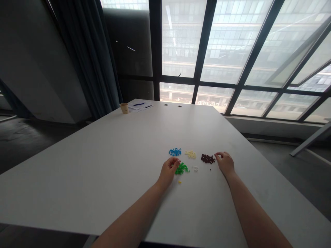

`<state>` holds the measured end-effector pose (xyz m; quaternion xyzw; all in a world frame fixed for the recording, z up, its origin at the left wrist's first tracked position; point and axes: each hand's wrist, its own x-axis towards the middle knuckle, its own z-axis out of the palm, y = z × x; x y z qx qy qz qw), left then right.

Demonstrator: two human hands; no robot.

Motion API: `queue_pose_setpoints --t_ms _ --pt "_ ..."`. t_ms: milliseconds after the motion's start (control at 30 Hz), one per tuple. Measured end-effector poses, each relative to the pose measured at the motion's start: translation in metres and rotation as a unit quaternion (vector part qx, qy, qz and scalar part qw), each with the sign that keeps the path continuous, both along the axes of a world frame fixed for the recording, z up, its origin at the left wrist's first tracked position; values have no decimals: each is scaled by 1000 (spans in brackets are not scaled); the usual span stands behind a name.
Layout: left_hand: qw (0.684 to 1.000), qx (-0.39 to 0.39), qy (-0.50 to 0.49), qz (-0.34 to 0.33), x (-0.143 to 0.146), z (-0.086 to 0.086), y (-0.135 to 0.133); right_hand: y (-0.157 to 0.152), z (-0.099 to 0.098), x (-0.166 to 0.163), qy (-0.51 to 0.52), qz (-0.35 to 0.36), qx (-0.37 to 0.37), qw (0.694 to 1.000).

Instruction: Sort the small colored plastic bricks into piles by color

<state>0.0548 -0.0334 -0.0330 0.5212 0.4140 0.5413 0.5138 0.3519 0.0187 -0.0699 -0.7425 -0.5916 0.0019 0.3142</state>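
My left hand (168,169) is closed in a pinch at the left edge of a pile of small green pieces (182,168); whatever is between the fingertips is too small to make out. To the right of a dark brown pile of small pieces (207,158), my right hand (225,163) is also pinched, its fingertips close to the pile and their contents unclear. Behind the green pile lie blue pieces (175,152) and cream pieces (191,154). A few clear or white pieces (196,168) sit between the hands, with yellow bits (180,182) nearer to me.
All of this lies on a long white table (108,172). A paper cup (124,108) stands at its far left edge, beside papers (141,106) with pens on them. Two dark round discs (179,106) are at the far end. One dark bit (210,169) lies alone.
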Motion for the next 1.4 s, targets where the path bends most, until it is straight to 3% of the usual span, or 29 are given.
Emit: queue_pose_setpoints --t_ms 233,333,433,567,667,767,933,1033,1133,1400 --pt "999 15 25 31 -2 2 4 -5 -1 -5 -19 -1 -12 1000" --pt "997 31 46 45 -3 -2 7 -8 2 -4 -3 3 21 1000" --pt "989 59 112 73 -10 3 6 -15 19 -7 20 -4 72 997" --pt "940 146 278 131 -30 35 -16 -46 57 -25 41 16 114 993" --pt "868 206 416 175 -44 52 -53 -94 71 -55 18 44 120 992" --pt "803 212 527 179 -50 39 -91 -148 58 -97 -30 47 103 993" --pt "750 159 635 95 -53 -12 -116 -196 8 -158 -88 89 -28 992" --pt "739 117 661 54 -54 -24 -113 -195 -6 -175 -105 123 -93 983" --pt "736 100 670 11 -51 -22 -109 -188 -4 -181 -113 143 -126 975" --pt "747 92 659 -6 -46 -22 -103 -173 -1 -185 -134 118 -133 975"
